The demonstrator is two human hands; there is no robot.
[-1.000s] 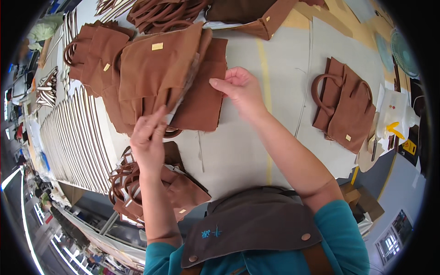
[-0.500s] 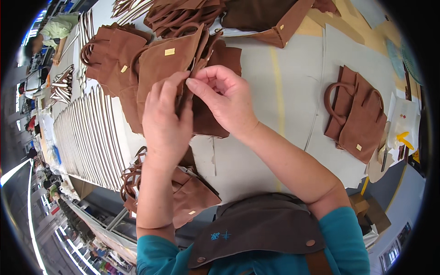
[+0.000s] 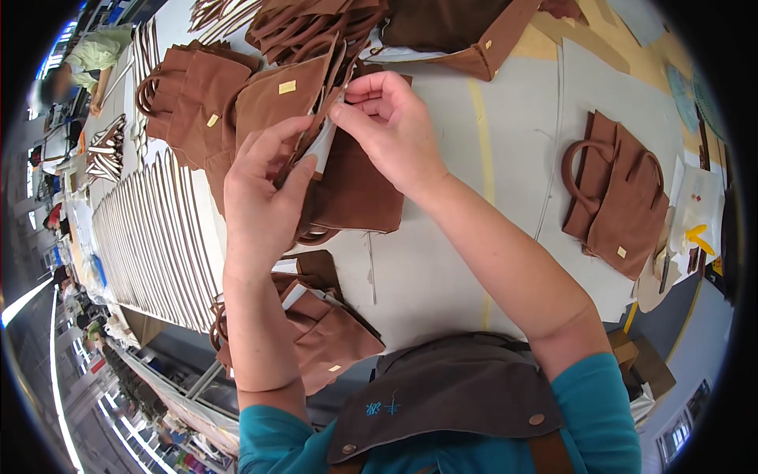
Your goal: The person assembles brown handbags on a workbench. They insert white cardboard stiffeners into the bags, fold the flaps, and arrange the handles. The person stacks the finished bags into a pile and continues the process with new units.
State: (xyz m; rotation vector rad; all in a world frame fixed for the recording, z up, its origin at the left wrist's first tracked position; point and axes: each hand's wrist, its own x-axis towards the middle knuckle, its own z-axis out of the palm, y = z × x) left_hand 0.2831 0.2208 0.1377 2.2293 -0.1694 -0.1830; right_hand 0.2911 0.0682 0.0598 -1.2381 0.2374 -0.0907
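- The tabletop (image 3: pixel 442 272) lay below the left fingers (image 3: pixel 273 136) and right fingers (image 3: pixel 353 120).
- The brown bag (image 3: pixel 270 104), just beyond the left fingers, looked light, soft and floppy; its layered edge (image 3: pixel 319 118) seemed best to grip.
- Both sets of fingers, narrowed, pinched that edge between them.

Brown panel (image 3: pixel 271 103) partly behind hands (image 3: pixel 264 186)

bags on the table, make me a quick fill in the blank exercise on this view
The left hand and right hand are at the edges of one ____ bag.
The far-right bag shows ____ handles.
The striped strips lie to the ____ of the left hand.
The broad stripe on the table is ____.
Missing words: brown; two; left; yellow.
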